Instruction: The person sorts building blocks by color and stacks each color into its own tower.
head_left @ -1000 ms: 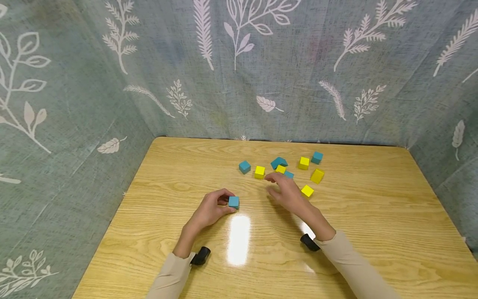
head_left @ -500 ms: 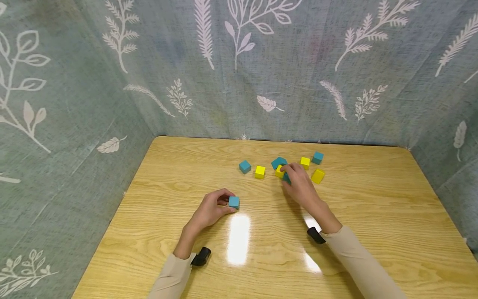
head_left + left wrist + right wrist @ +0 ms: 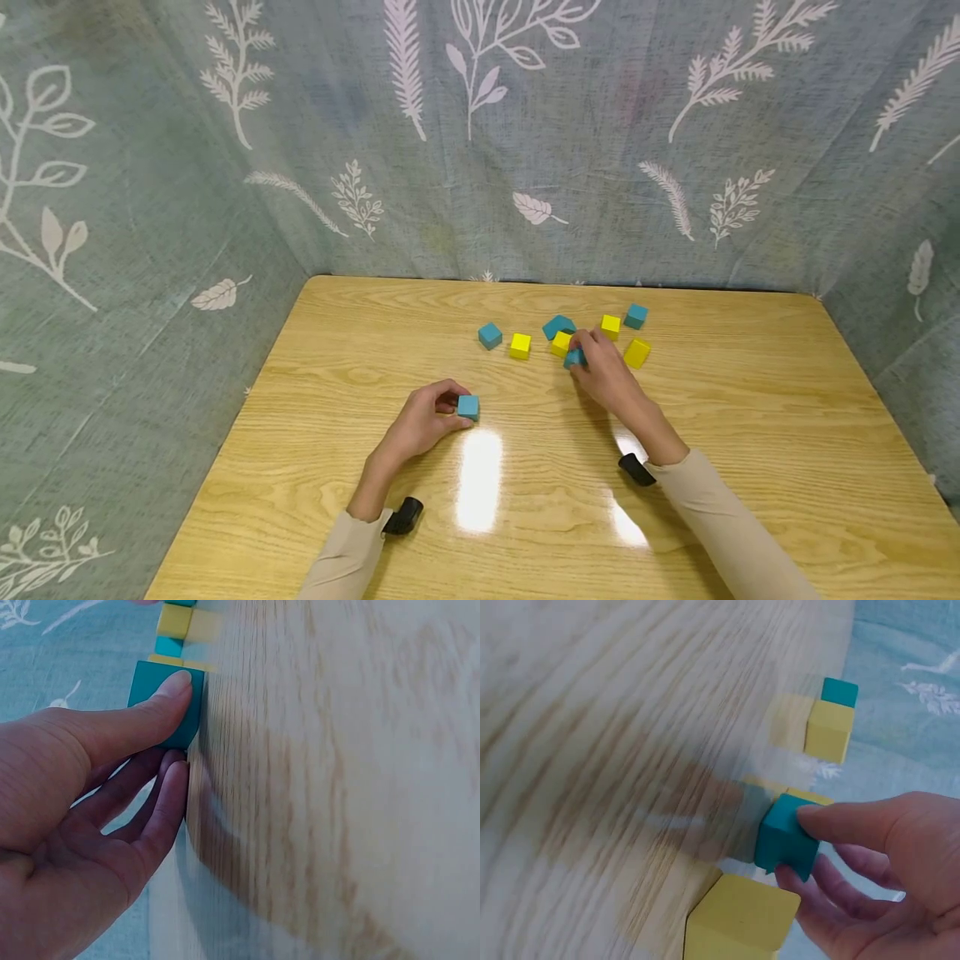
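Observation:
On the table, my left hand [image 3: 422, 423] holds a blue cube [image 3: 468, 407] between thumb and fingers. The left wrist view shows the thumb lying across a face of that cube [image 3: 166, 694], fingertips at its lower edge. Farther right, my right hand [image 3: 611, 375] pinches a second blue cube [image 3: 574, 357]. In the right wrist view this cube [image 3: 786, 834] is tilted, thumb on one face and fingers below. A yellow cube [image 3: 562, 343] is just beside it, and a larger-looking yellow cube [image 3: 742, 919] lies closer to the right wrist camera.
Behind the right hand are blue blocks [image 3: 558, 327], a yellow cube [image 3: 611, 327], a blue cube [image 3: 636, 316] and a tilted yellow block [image 3: 637, 353]. Between the hands, farther back, sit a yellow cube [image 3: 521, 346] and a blue cube [image 3: 490, 336]. Patterned cloth [image 3: 480, 192] hangs around the table.
My right hand has moved right and taken the second blue cube, which has shifted slightly toward me. It now covers a yellow cube in the head view. The left hand stays on its cube.

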Motion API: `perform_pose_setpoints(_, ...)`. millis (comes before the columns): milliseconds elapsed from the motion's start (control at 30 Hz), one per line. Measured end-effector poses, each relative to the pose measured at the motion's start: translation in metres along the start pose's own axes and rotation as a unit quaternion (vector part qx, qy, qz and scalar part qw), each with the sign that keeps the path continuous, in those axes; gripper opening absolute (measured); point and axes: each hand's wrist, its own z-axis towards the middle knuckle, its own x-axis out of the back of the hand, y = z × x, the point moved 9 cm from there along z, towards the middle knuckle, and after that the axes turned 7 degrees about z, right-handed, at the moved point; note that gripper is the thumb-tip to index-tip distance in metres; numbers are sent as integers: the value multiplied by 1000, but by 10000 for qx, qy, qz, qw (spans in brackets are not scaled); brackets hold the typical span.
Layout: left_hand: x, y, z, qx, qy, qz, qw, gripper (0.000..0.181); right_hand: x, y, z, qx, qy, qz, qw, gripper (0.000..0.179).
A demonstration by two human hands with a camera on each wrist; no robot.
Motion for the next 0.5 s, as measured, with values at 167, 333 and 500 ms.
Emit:
perform_pose_setpoints(167,0,-1,-1,46,-3,-16,10000,29,-1,-1,-3,-37,-107,111,9999,32)
perform_pose_setpoints(333,0,-1,-1,108,3,-34,9999,29,-3,-3,-8,-79,-177,281,9994,33)
perform_pose_setpoints(500,0,0,-1,44,-9,-37,10000,30,-5,-7,-11,-56,-202,721,9972,34)
